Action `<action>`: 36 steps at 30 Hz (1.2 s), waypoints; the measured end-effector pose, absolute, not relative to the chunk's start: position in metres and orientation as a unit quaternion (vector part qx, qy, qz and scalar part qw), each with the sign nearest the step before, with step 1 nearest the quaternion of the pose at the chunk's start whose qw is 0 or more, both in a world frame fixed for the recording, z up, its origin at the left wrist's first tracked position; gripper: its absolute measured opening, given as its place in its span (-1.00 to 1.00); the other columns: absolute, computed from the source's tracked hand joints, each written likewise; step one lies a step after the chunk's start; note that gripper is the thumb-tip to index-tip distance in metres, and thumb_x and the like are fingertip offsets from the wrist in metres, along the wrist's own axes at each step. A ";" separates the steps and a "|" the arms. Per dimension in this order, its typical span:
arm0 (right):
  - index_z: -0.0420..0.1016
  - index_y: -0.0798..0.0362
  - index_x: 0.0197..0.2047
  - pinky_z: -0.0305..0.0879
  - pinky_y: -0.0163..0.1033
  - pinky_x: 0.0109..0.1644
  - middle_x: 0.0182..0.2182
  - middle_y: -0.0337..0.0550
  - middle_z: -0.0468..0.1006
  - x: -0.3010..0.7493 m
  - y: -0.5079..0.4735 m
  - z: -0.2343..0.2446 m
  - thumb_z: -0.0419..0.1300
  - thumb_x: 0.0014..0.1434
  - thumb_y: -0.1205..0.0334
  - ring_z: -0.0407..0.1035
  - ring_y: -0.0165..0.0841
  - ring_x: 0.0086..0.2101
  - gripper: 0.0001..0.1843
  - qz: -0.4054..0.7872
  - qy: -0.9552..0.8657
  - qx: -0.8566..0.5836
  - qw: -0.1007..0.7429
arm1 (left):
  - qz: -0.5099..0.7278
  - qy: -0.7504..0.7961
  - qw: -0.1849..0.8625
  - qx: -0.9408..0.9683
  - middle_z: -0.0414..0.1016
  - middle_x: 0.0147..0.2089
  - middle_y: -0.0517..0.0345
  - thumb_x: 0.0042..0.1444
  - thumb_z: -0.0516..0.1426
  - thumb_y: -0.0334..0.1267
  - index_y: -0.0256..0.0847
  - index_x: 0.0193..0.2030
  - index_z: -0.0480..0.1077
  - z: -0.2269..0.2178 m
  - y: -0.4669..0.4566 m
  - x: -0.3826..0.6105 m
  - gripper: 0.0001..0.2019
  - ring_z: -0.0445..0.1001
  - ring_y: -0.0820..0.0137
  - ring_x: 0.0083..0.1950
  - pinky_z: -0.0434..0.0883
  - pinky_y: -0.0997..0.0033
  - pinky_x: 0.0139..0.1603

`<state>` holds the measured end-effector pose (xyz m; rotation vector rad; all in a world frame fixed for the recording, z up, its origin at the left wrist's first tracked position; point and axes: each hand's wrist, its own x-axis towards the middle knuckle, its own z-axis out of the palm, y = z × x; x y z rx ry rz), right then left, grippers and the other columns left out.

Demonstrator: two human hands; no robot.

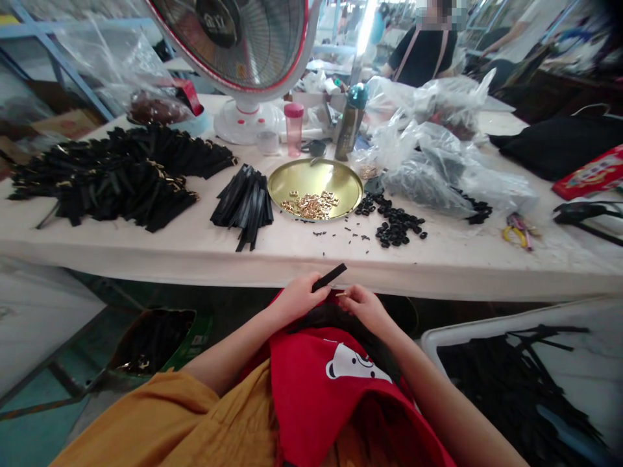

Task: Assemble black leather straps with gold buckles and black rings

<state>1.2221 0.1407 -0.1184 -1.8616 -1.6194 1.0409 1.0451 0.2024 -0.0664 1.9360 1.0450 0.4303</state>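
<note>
My left hand [305,295] is closed around a black strap [331,276], whose flat end sticks out up and to the right. Close beside it, my right hand [361,303] pinches a small gold-coloured metal piece [341,295], too small to make out fully. Both hands are at the table's front edge, above a red apron [316,383]. On the table ahead, a round gold tray [311,174] holds a heap of small gold metal fittings [314,205]. Left of the tray lies a bundle of black straps [246,201]; to its right are small black plastic pieces [399,227].
A large fan [248,39] stands behind the tray, near a pink cup [294,130] and a dark bottle [351,123]. Piled black straps [121,175] cover the table's left. Plastic bags [438,168] and pliers [518,232] lie right. A white bin [433,337] is below; a person [423,55] is beyond.
</note>
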 end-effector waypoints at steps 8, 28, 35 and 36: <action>0.33 0.09 -0.37 0.10 -0.35 -0.45 -0.54 -0.31 0.37 1.206 0.124 -0.051 0.17 -0.01 0.06 0.18 -0.50 -0.54 -0.74 0.530 -0.444 -0.588 0.419 | 0.224 0.389 0.526 0.722 0.40 -0.43 0.19 0.03 0.05 -0.07 -0.28 -0.28 0.38 -0.052 0.194 1.056 -0.71 0.35 0.42 -0.40 0.25 0.48 -0.39; 0.37 0.04 -0.48 0.28 -0.36 -0.35 -0.47 -0.32 0.42 1.246 0.152 -0.049 0.34 -0.14 0.20 0.29 -0.53 -0.50 -0.78 0.615 -0.226 -0.471 0.590 | 0.132 0.350 0.586 0.719 0.22 -0.59 0.28 0.13 -0.10 -0.08 -0.24 -0.45 0.25 -0.034 0.210 1.069 -0.70 0.17 0.52 -0.56 0.11 0.55 -0.53; 0.35 0.04 -0.42 0.20 -0.42 -0.42 -0.52 -0.37 0.38 1.247 0.180 -0.049 0.34 -0.15 0.23 0.24 -0.56 -0.54 -0.75 0.632 -0.191 -0.463 0.591 | 0.082 0.322 0.582 0.742 0.32 -0.52 0.22 0.09 -0.06 -0.10 -0.23 -0.44 0.31 -0.033 0.248 1.093 -0.73 0.27 0.45 -0.46 0.22 0.51 -0.43; 0.35 0.06 -0.42 0.19 -0.42 -0.42 -0.54 -0.36 0.37 1.246 0.182 -0.047 0.33 -0.14 0.19 0.23 -0.56 -0.53 -0.75 0.620 -0.210 -0.470 0.592 | 0.098 0.328 0.571 0.746 0.36 -0.46 0.20 0.08 -0.04 -0.11 -0.21 -0.40 0.33 -0.032 0.249 1.100 -0.75 0.31 0.42 -0.40 0.25 0.48 -0.38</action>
